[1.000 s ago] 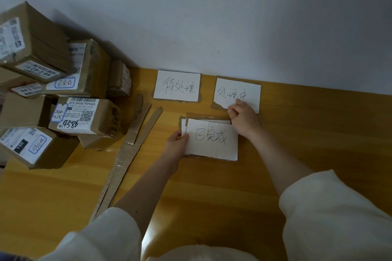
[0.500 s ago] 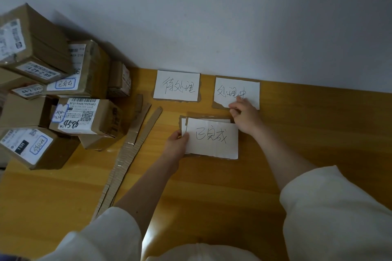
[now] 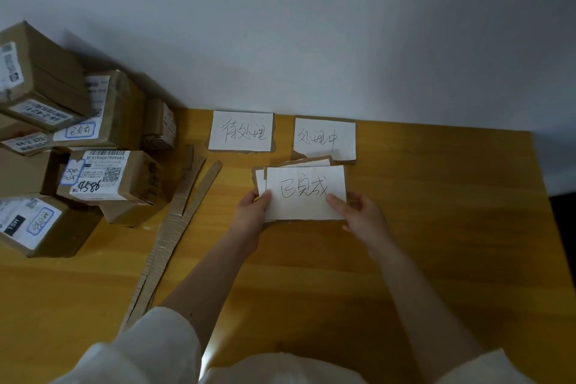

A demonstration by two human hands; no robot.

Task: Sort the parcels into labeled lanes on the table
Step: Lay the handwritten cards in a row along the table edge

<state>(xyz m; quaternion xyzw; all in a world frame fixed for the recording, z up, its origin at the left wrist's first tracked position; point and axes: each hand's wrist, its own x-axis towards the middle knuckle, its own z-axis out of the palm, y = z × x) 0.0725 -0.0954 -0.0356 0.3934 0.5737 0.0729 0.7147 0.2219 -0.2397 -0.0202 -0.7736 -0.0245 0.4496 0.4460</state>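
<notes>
Two handwritten label cards lie against the wall: the left card (image 3: pixel 241 131) and, to its right, the middle card (image 3: pixel 324 138). In front of them is a small stack of label cards (image 3: pixel 304 190) with white paper on cardboard backing. My left hand (image 3: pixel 254 212) pinches the stack's left edge. My right hand (image 3: pixel 358 212) pinches its lower right corner, thumb on top. A pile of brown cardboard parcels (image 3: pixel 103 174) with white shipping labels fills the table's left side.
Long cardboard strips (image 3: pixel 174 227) lie diagonally between the parcels and the cards. The wooden table (image 3: pixel 436 227) ends at the wall behind and at a right edge near a dark gap (image 3: pixel 561 243).
My right hand left the middle card by the wall and came back to grip the stack's right corner. The middle card now lies square beside the left one. My left hand kept its hold.
</notes>
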